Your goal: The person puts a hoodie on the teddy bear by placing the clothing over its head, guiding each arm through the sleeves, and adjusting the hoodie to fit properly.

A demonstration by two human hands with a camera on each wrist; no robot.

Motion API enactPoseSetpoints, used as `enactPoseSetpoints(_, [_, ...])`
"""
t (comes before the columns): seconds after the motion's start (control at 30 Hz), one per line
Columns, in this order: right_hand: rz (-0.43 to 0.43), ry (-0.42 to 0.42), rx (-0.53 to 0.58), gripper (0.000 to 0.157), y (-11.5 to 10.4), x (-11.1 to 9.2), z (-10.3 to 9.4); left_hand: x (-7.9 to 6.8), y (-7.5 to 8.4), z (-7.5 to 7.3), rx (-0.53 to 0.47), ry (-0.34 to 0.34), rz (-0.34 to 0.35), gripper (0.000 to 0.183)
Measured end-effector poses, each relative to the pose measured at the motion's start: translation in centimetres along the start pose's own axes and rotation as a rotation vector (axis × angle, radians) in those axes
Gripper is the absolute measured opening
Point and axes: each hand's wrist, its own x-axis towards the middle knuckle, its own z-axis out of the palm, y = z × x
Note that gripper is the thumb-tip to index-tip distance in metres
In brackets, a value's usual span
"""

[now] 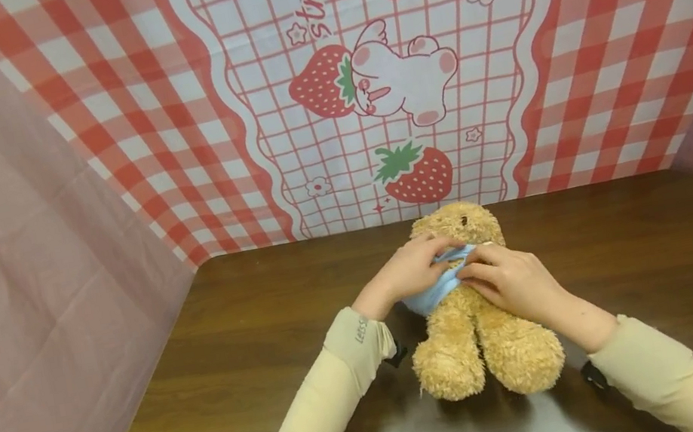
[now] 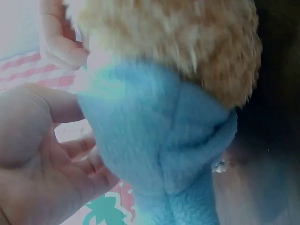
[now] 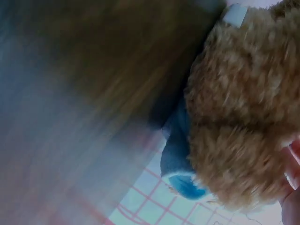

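Note:
A fluffy tan teddy bear [image 1: 467, 310] lies on its back with its feet toward me, partly dressed in a light blue doll top [image 1: 432, 296]. My left hand [image 1: 418, 263] pinches the top's edge at the bear's chest, fingers lying across just below the head. From the other side my right hand [image 1: 514, 281] grips the cloth near the same spot, thumb lower down by the belly. The left wrist view shows the left thumb [image 2: 65, 107] against the blue fabric, and the right wrist view shows a loose blue opening [image 3: 185, 185] beside the fur. Both hands cover part of the chest.
The bear is on a dark brown wooden table [image 1: 260, 360], its head near the back edge. Behind stands a red-and-white checked cloth [image 1: 166, 124] with strawberry prints. A pale pink curtain [image 1: 17, 263] hangs at the left, another at the right.

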Motion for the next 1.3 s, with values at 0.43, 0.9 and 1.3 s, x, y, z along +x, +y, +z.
enactPoseSetpoints(0.43, [0.124,-0.104,0.024,0.035,0.1,-0.8,0.5,0.7,0.2,0.8,0.368,0.092,0.088,0.033])
enactPoseSetpoints(0.9, [0.298,-0.099,-0.044,0.023,0.8,-1.8,-0.7,1.9,-0.3,0.6,0.202,0.0,0.052,0.042])
enactPoseSetpoints(1.3, [0.269,-0.248,0.033,0.016,1.1,-0.4,-1.0,2.6,0.0,-0.1,0.214,-0.063,-0.003,0.036])
